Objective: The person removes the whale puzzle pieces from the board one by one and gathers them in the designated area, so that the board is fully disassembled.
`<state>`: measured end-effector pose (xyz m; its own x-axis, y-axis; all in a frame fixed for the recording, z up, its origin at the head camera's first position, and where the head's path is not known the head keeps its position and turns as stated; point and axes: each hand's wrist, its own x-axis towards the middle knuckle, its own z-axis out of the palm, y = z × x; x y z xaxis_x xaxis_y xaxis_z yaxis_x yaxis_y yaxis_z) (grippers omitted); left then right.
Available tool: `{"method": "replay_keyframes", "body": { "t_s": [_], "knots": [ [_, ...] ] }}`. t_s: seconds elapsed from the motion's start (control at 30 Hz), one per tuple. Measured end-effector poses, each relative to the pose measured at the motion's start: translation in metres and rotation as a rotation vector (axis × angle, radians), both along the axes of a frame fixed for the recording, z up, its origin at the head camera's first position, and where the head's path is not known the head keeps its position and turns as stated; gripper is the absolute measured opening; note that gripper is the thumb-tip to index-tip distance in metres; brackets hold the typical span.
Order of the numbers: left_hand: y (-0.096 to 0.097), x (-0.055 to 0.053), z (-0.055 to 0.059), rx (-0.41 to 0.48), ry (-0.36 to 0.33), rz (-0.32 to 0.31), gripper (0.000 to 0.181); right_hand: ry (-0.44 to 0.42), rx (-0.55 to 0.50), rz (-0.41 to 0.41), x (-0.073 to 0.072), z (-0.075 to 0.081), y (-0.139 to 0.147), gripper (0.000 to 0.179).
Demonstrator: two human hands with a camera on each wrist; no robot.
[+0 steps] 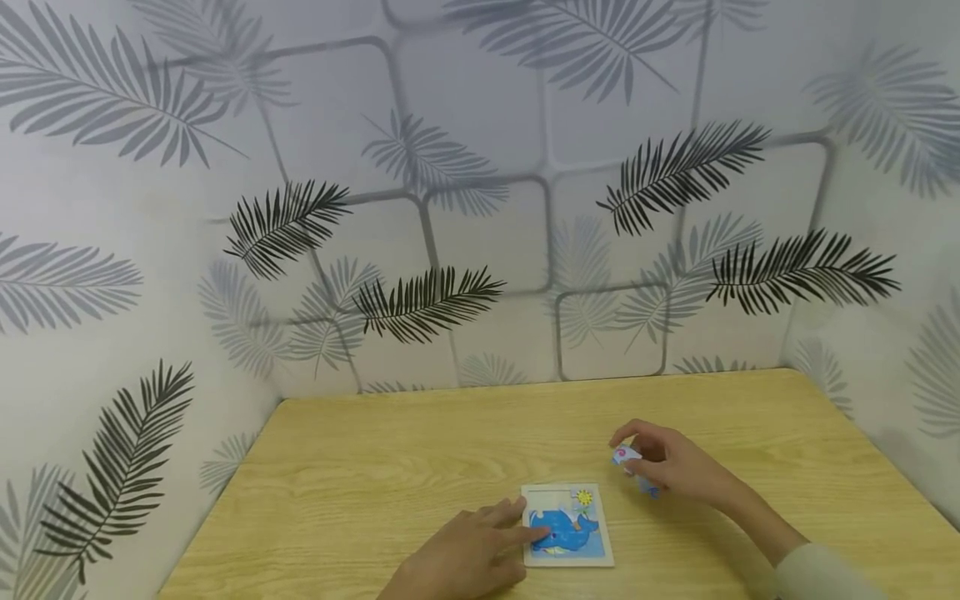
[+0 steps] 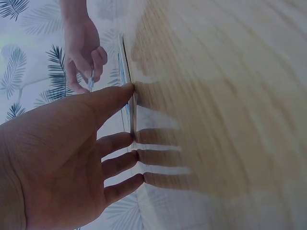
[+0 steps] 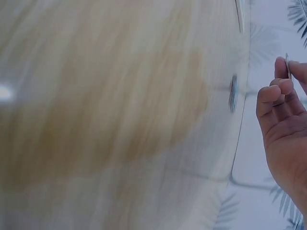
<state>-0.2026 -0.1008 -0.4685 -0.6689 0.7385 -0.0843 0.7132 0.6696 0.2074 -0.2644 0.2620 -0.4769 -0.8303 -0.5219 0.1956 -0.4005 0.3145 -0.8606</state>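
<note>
A square picture-puzzle board [image 1: 607, 550] with a white frame lies on the table. It shows a blue whale [image 1: 570, 533] and a yellow sun [image 1: 584, 497], with a pale unfilled area along its upper left. My left hand [image 1: 468, 550] rests at the board's left side, one finger stretched onto the whale; in the left wrist view the thumb touches the board's edge. Off to the right, my right hand [image 1: 678, 467] pinches a puzzle piece [image 1: 622, 454] with a pink swirl between thumb and fingers, above the table. Below it lies another bluish puzzle piece [image 3: 233, 93].
The wood-grain table [image 1: 375, 467] backs onto a wall [image 1: 480, 250] with printed leaves and rounded squares. Side walls stand close at left and right. The right forearm wears a pale sleeve [image 1: 821, 571].
</note>
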Motion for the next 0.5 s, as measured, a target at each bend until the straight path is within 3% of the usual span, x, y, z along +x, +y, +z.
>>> {"method": "replay_keyframes", "body": {
  "t_s": [0.27,0.5],
  "knots": [
    [0.000,0.001,0.004,-0.037,0.032,-0.030,0.052,0.002,0.025,-0.095,0.008,-0.005,0.038,0.025],
    [0.000,0.000,0.005,-0.032,0.045,-0.038,0.052,0.043,0.048,-0.103,0.010,-0.015,0.063,0.021]
  ]
}}
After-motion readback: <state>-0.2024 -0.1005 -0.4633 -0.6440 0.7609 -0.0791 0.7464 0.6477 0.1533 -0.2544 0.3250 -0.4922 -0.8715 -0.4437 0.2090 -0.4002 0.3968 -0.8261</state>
